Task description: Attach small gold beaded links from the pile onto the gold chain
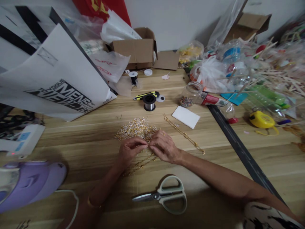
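My left hand (131, 150) and my right hand (165, 147) meet fingertip to fingertip at the front edge of a pile of gold and clear beads (134, 128). Both are pinched closed; whatever lies between the fingertips is too small to make out. A gold beaded chain (140, 166) lies on the table just below my hands. Another gold chain (185, 135) stretches diagonally to the right of my right hand. White-handled scissors (164, 194) rest nearer to me, blades pointing left.
Beyond the beads are a wire spool (149, 103), a yellow cutter (143, 95), a white card (186, 116) and a bead jar (190, 93). A large paper bag (54, 73) and purple iron (35, 181) stand left. A yellow tape measure (262, 120) lies right.
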Demonstrator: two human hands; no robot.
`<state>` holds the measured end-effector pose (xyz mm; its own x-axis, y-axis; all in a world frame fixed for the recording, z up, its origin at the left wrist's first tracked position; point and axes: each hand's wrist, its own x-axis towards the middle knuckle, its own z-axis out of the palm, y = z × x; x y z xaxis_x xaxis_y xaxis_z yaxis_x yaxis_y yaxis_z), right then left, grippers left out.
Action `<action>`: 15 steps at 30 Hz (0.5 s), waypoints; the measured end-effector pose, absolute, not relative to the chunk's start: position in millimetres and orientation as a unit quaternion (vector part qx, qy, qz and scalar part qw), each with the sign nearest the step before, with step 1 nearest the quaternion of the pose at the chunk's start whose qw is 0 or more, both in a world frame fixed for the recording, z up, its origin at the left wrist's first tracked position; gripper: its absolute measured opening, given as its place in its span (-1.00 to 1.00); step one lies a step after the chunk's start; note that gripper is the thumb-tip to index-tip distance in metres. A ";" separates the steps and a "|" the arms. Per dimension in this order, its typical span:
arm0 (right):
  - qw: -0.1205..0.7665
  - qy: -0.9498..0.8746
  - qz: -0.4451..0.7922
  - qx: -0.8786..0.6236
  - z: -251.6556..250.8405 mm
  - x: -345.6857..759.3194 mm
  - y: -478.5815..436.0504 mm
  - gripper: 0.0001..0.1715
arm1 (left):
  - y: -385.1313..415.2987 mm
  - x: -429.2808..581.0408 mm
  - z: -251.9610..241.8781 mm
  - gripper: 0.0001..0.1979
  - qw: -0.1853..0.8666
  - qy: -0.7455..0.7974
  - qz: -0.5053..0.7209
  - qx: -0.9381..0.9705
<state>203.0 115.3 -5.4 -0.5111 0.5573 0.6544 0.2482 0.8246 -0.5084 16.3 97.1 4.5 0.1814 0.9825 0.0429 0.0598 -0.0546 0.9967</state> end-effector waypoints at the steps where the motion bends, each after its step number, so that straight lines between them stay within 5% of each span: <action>1: 0.434 -0.851 0.178 -0.236 -5.3 202.9 115.5 -0.91 | 97.2 16.2 4.3 -0.97 0.513 0.456 0.445 0.575; 15: 0.440 -0.848 0.182 -0.234 -9.7 202.8 116.4 -0.89 | 97.0 13.8 2.9 -0.96 0.531 0.470 0.413 0.572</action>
<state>202.8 116.4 -9.7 -0.5029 0.5568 0.6611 0.2360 0.8243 -0.5147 13.8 97.0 2.9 0.2175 0.9757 -0.0267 0.0981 0.0053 0.9952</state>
